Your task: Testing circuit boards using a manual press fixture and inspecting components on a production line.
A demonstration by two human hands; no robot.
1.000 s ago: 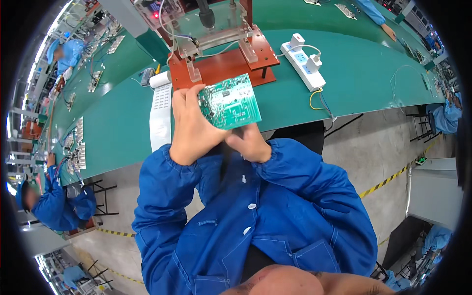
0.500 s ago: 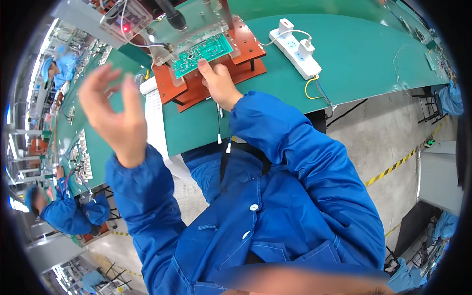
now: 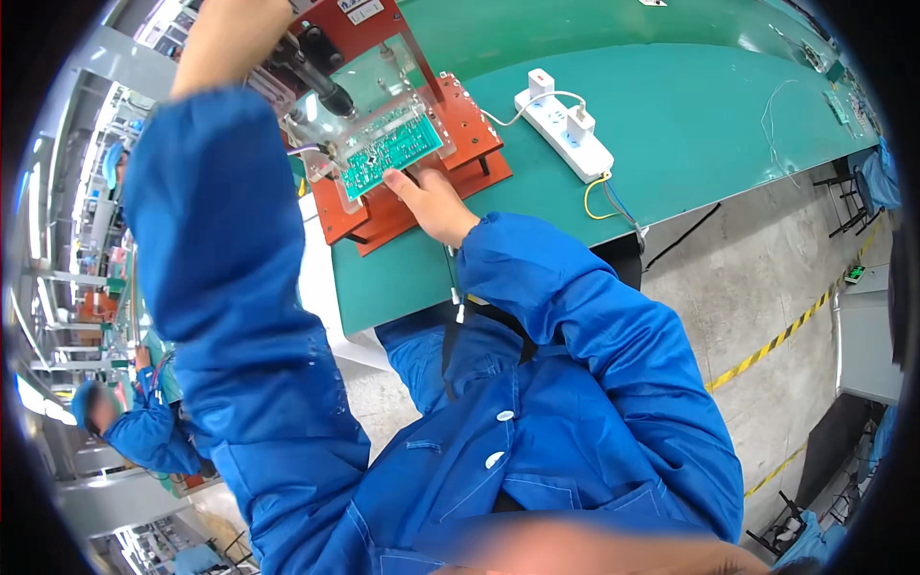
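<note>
A green circuit board (image 3: 398, 153) lies on the red-brown plate of a test fixture (image 3: 470, 125), under a clear plastic press plate. At the board's near edge is my right hand (image 3: 431, 204), thumb on top and fingers curled beneath and partly hidden. My left hand (image 3: 233, 43) is raised at the upper left, beside the fixture's black clamp parts (image 3: 321, 81). Its fingers are blurred and partly cut off by the picture's top edge, so its grip does not show.
A white power strip (image 3: 570, 129) with plugs stands on the green table (image 3: 690, 125), right of the fixture. Two thin leads with white connectors (image 3: 460, 311) hang off the near edge. White paper (image 3: 321, 278) lies to the left. Another person in blue (image 3: 153, 426) sits further left.
My left hand has gone from open in the air left of the fixture up to its top. My right hand stays at the board's edge. The view has shifted slightly.
</note>
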